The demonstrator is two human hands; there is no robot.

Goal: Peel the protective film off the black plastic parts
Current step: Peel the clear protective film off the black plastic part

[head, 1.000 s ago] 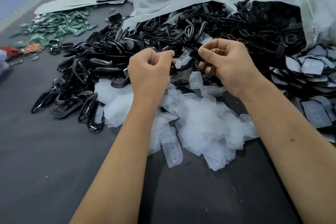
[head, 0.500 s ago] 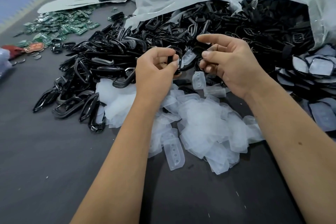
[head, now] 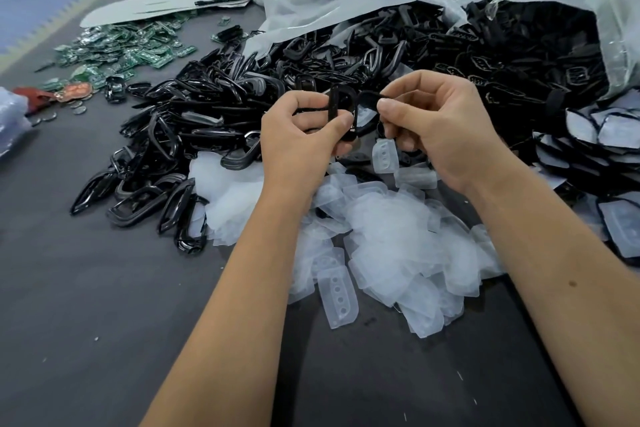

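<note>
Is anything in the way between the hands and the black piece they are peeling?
No. The left hand already grips the black part, and the right hand pinches at its edge. Nothing visible sits between them.

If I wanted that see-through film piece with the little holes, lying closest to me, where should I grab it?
Probably pinch the near short end of the film piece, coming from the person's side. That end juts out onto bare table, while its far end tucks under the film pile. It is thin and flat, so slide a fingertip under first.
</note>
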